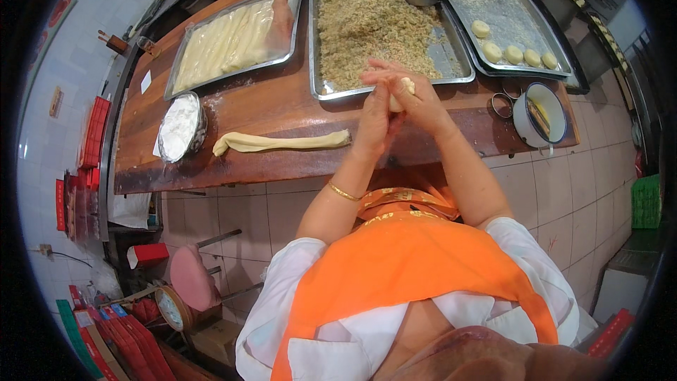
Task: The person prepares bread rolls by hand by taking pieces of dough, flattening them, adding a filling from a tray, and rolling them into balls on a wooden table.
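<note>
Over a wooden table point(275, 111) above pale floor tiles point(546, 201), left hand point(376, 118) and right hand point(424, 104) press together around dough point(395, 105).

Left of the pink stool point(194, 277) sat a red box point(148, 255); well to the stool's right stood a green crate point(646, 202).

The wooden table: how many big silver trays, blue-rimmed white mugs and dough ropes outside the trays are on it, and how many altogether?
Big silver trays: 3
Blue-rimmed white mugs: 1
Dough ropes outside the trays: 1
Total: 5
</note>
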### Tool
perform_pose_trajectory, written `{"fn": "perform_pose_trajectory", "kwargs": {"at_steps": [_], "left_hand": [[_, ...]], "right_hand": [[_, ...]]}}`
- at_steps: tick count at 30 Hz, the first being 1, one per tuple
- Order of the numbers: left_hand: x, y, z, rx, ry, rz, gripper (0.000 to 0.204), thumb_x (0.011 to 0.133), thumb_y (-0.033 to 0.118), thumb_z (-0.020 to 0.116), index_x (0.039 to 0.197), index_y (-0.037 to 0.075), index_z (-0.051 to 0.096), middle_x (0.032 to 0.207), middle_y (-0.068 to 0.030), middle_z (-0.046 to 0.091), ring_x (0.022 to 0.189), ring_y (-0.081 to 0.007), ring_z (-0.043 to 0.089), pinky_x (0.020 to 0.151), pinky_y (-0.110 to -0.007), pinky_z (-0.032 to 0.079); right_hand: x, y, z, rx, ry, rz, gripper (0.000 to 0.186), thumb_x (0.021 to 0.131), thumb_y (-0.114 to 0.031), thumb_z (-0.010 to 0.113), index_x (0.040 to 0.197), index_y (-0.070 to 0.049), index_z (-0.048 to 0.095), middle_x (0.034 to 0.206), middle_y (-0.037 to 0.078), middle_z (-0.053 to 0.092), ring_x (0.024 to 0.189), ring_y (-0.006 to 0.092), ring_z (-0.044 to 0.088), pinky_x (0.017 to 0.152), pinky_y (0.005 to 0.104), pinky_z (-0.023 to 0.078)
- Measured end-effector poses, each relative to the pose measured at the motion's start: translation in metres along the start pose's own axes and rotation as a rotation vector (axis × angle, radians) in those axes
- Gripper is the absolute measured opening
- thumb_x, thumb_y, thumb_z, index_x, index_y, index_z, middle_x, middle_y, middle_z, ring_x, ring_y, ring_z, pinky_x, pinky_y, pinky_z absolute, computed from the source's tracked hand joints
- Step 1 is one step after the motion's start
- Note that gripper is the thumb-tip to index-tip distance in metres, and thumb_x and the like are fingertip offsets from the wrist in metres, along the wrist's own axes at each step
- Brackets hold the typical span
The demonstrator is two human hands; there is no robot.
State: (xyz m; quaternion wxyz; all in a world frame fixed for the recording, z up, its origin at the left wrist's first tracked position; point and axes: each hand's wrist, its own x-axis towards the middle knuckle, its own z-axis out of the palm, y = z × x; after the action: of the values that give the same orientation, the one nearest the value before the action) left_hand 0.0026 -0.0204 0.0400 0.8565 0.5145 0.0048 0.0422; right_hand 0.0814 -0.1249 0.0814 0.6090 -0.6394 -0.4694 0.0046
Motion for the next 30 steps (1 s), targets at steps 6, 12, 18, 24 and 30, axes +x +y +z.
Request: {"fn": "perform_pose_trajectory", "kwargs": {"at_steps": [6, 12, 18, 24, 30], "left_hand": [[-0.008, 0.014, 0.025, -0.228, -0.021, 0.034, 0.055, 0.103, 0.060, 0.035, 0.119, 0.011, 0.054, 0.106, 0.0010, 0.058, 0.079, -0.0061, 0.052, 0.056, -0.022, 0.039], [0.001, -0.006, -0.004, 0.007, -0.040, 0.060, 0.050, 0.103, 0.058, 0.040, 0.130, 0.016, 0.045, 0.106, 0.0019, 0.057, 0.080, -0.0058, 0.051, 0.058, -0.022, 0.039], [-0.010, 0.011, 0.034, 0.002, 0.067, 0.135, 0.062, 0.099, 0.066, 0.040, 0.124, 0.011, 0.051, 0.094, 0.0049, 0.057, 0.070, -0.0044, 0.048, 0.056, -0.020, 0.036], [0.001, -0.007, -0.016, 0.086, -0.124, 0.085, 0.061, 0.099, 0.061, 0.046, 0.136, 0.013, 0.040, 0.096, 0.0021, 0.055, 0.071, -0.0049, 0.048, 0.054, -0.020, 0.035], [-0.007, 0.005, 0.037, 0.202, 0.084, 0.261, 0.069, 0.097, 0.071, 0.037, 0.126, 0.009, 0.049, 0.085, 0.0023, 0.055, 0.065, -0.0050, 0.046, 0.051, -0.019, 0.033]], "right_hand": [[-0.009, 0.006, -0.007, 0.279, 0.059, 0.179, 0.048, 0.104, -0.045, 0.046, 0.114, -0.005, 0.072, 0.120, 0.013, 0.070, 0.138, 0.0282, 0.045, 0.116, 0.0443, 0.029], [-0.004, -0.003, 0.000, 0.198, 0.028, 0.029, 0.049, 0.104, -0.045, 0.045, 0.113, -0.006, 0.073, 0.120, 0.014, 0.070, 0.137, 0.0294, 0.046, 0.114, 0.0456, 0.032], [-0.005, 0.001, -0.010, 0.202, 0.024, 0.031, 0.049, 0.105, -0.045, 0.044, 0.111, -0.006, 0.073, 0.117, 0.013, 0.071, 0.136, 0.0302, 0.048, 0.115, 0.0457, 0.030], [-0.004, -0.012, -0.005, 0.197, -0.017, -0.017, 0.052, 0.107, -0.044, 0.038, 0.111, -0.005, 0.073, 0.119, 0.014, 0.070, 0.134, 0.0299, 0.050, 0.116, 0.0456, 0.029], [-0.008, -0.006, -0.011, 0.324, 0.040, 0.083, 0.060, 0.106, -0.049, 0.035, 0.108, -0.003, 0.073, 0.121, 0.016, 0.069, 0.136, 0.0312, 0.048, 0.118, 0.0464, 0.027]]}}
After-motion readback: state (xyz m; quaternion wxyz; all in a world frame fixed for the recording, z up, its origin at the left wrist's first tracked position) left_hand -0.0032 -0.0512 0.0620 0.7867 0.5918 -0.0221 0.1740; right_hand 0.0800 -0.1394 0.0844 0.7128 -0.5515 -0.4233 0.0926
